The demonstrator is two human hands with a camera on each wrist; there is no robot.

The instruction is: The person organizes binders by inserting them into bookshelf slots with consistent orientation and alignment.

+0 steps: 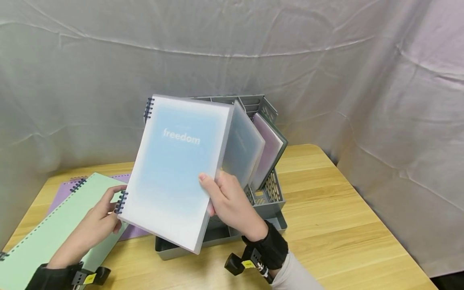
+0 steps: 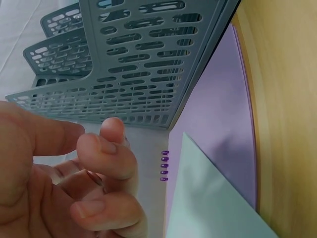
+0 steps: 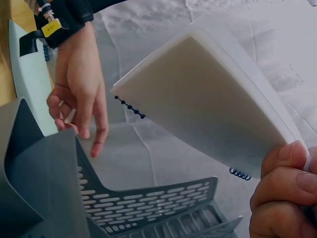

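We see one grey curtain (image 1: 217,52), one wooden table (image 1: 333,217), one grey organizer (image 1: 266,208) holding at least three tilted notebooks (image 1: 243,141), and leftward one green notebook (image 1: 61,225) overlapping one purple notebook (image 1: 132,232); one blue-and-white notebook (image 1: 174,173), held up before the organizer, partly hides it, pinched by our right hand (image 1: 233,201), our left hand (image 1: 98,221) relaxed by its spine
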